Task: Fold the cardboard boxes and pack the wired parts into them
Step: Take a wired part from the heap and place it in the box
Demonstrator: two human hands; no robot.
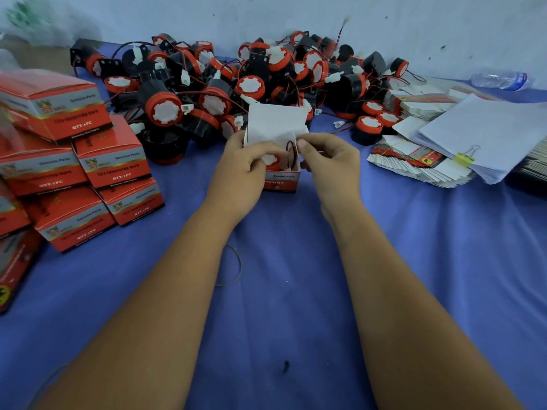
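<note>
A small red cardboard box (281, 181) stands open on the blue cloth at the centre, its white lid flap (275, 121) raised. Inside it sits a red-and-black wired part (273, 161) with its red and black wires looping up. My left hand (245, 170) grips the box's left side and flap. My right hand (328, 164) pinches the right side flap near the wires. Behind the box lies a big heap of loose wired parts (236, 81), black bodies with red caps and white connectors.
Several closed red boxes (80, 173) are stacked at the left. Bundles of flat unfolded boxes (414, 164) and a clipped sheaf of white paper (485, 134) lie at the right. A plastic bottle (500, 79) rests by the wall. A thin rubber band (233, 264) lies near my left forearm.
</note>
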